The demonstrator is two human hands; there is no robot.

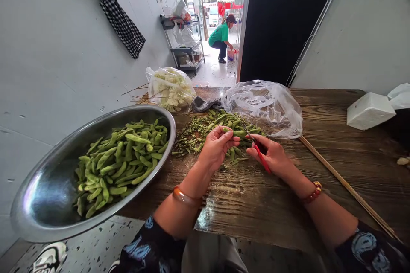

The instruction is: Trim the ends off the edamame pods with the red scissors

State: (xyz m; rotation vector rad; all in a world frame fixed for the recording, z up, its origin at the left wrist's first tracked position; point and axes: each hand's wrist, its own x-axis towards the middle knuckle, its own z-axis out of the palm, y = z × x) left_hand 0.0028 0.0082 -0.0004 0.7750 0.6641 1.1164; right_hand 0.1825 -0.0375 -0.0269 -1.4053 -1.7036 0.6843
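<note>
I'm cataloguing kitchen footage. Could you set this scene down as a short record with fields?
Left hand: holds a green pod
Right hand: holds red-handled scissors beside the pod
Heap: pods and small green bits on the wooden table
Metal bowl: to the left, with many green pods
Farther back: bag of cauliflower, grey cloth, crumpled clear bag
Right side: thin sticks lying on the table
Background: person in a green top, crouching by a bucket
</note>
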